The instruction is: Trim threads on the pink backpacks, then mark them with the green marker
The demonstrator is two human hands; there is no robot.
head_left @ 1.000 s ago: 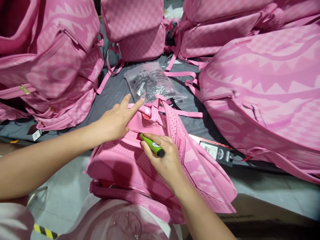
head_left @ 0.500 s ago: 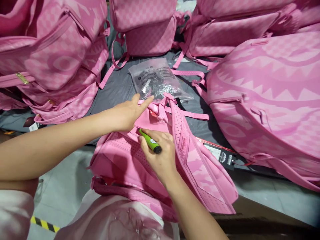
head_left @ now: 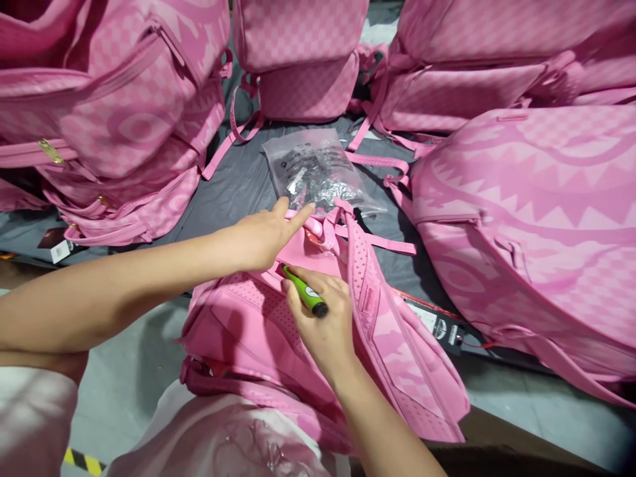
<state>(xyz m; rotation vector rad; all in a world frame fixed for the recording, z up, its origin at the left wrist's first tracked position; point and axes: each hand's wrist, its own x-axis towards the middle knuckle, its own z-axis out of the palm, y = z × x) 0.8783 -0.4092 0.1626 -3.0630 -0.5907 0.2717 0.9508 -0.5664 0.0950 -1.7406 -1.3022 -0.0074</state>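
A pink backpack [head_left: 248,324] lies back side up in front of me, its perforated padding and straps showing. My left hand [head_left: 263,235] rests on its upper edge near the top handle, fingers stretched out and the index finger pointing forward. My right hand [head_left: 322,318] is closed round a green pen-like tool [head_left: 305,296] with a black end, whose tip is pressed to the seam at the top of the back panel. A shoulder strap [head_left: 368,291] lies just right of that hand.
Pink backpacks are piled at the left [head_left: 109,112], the back [head_left: 303,59] and the right [head_left: 536,218]. A clear plastic bag [head_left: 318,172] of small parts lies on the grey table [head_left: 233,185]. A black hang tag [head_left: 442,324] lies at the right.
Both hands keep their places on the backpack. The view has drifted a little, so everything sits slightly further right and lower in the frame.
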